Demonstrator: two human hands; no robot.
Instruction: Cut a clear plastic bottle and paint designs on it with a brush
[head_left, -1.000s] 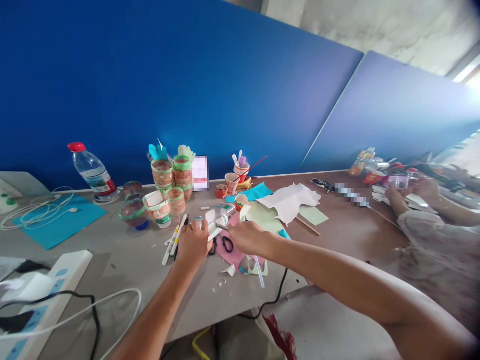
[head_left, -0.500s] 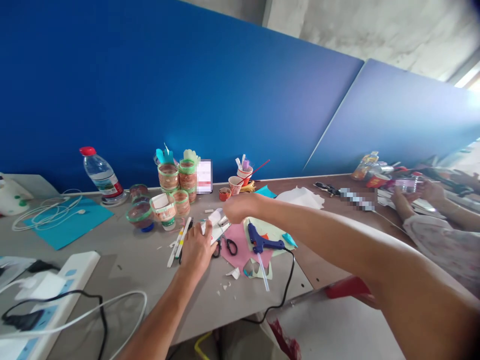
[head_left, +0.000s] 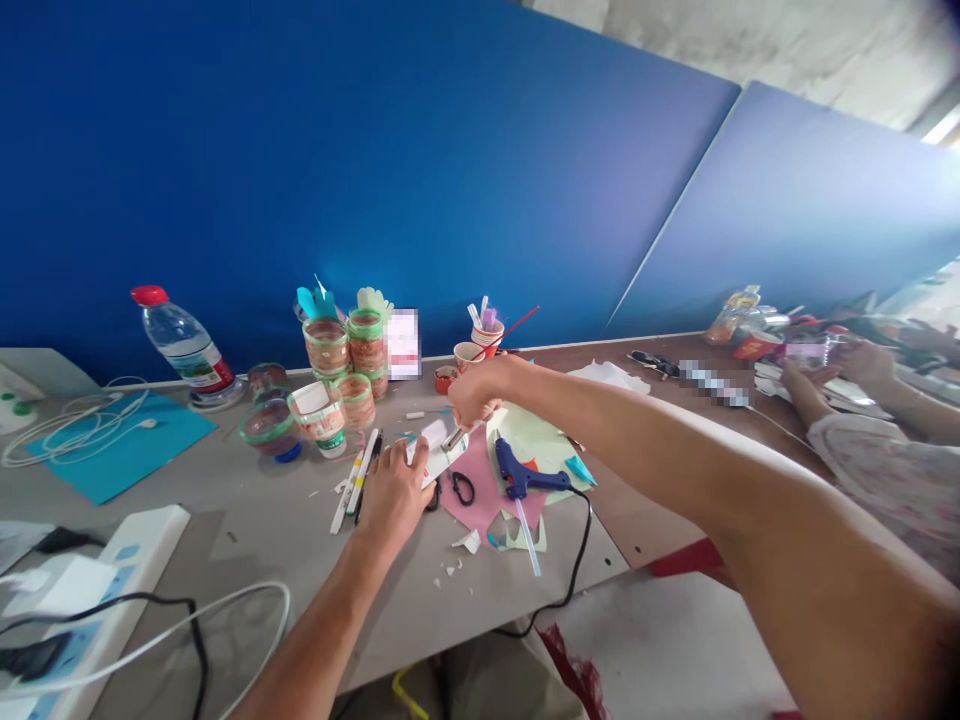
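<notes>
My left hand (head_left: 394, 485) is closed on a white paper piece with a small red mark (head_left: 442, 462), pressing it near the tabletop. My right hand (head_left: 478, 390) reaches across from the right with curled fingers. From it a slim grey tool (head_left: 454, 437) extends down onto the white piece; its exact kind is too small to tell. Black scissor handles (head_left: 463, 488) stick out beneath the white piece. A blue hot glue gun (head_left: 525, 478) with a clear glue stick lies just right of both hands, on pink paper (head_left: 472, 510) and pale green paper (head_left: 551, 440).
Left of my hands lie several pens (head_left: 356, 487); behind them stand decorated cups (head_left: 326, 345) and a water bottle (head_left: 187, 345). Paper cups (head_left: 469, 355) stand by the blue partition (head_left: 375, 180). A power strip (head_left: 120, 580) sits front left. A co-worker's hands (head_left: 810, 385) are far right.
My right hand has lifted slightly away from the white piece, so the grey tool shows more clearly. My left hand stays on the piece. The view has shifted a little.
</notes>
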